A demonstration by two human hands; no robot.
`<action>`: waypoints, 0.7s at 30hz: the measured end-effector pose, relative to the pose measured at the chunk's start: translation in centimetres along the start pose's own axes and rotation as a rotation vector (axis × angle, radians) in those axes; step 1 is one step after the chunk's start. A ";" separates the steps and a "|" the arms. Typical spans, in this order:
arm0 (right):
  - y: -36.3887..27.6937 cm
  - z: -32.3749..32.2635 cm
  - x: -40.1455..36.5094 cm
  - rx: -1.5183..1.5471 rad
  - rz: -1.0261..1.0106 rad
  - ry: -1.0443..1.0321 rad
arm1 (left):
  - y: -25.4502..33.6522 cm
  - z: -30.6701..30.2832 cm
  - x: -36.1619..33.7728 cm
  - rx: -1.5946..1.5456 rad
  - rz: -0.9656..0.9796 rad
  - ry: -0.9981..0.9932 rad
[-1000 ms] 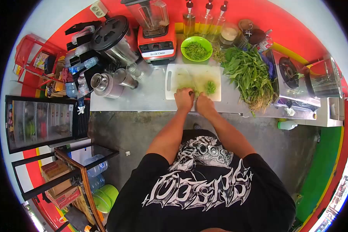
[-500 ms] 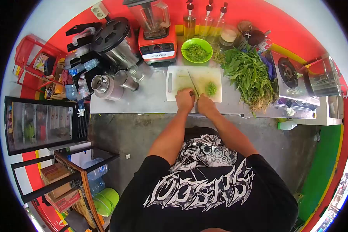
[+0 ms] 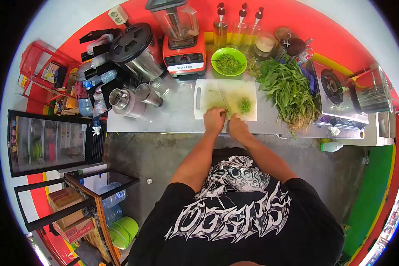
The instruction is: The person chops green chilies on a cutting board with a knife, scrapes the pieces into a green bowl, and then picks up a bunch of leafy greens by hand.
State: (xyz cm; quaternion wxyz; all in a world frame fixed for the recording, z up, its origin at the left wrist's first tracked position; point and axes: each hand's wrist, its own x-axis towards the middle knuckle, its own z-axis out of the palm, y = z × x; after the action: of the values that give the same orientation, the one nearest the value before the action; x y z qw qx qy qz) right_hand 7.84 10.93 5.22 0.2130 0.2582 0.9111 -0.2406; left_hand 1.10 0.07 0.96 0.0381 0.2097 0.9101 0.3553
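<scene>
A white cutting board lies on the steel counter in front of me. My left hand rests at the board's near edge, its fingers closed on a pale bunch of green stems. My right hand sits just to the right and grips a knife, whose blade points away from me across the board. A small pile of chopped greens lies to the right of the blade.
Behind the board stand a green bowl of chopped greens, a red blender and three oil bottles. A heap of leafy greens lies to the right, beside a gas stove. To the left are steel cups and a black-lidded pot.
The knife blade, hidden at first, has come into view between my hands. Both hands have stayed close together at the board's near edge. The view has shifted slightly.
</scene>
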 end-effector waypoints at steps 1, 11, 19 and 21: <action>0.3 0.4 0.3 0.058 0.018 0.027 | 0.0 0.0 0.1 -0.023 -0.003 -0.009; 1.0 0.5 0.5 0.074 -0.053 0.017 | 0.0 0.4 0.1 -0.070 -0.042 0.056; -0.1 -1.0 1.2 -0.012 -0.056 0.022 | -0.1 -0.1 1.6 -0.112 -0.287 -0.207; -0.2 -0.9 0.8 -0.093 -0.055 0.000 | -0.8 0.5 2.0 -0.137 -0.302 -0.246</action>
State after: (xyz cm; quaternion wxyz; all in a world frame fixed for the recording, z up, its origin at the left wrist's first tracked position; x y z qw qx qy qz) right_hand 6.90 11.57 5.59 0.2182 0.2228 0.9280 -0.2038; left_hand -0.88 0.73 0.21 0.2163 0.1095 0.8933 0.3784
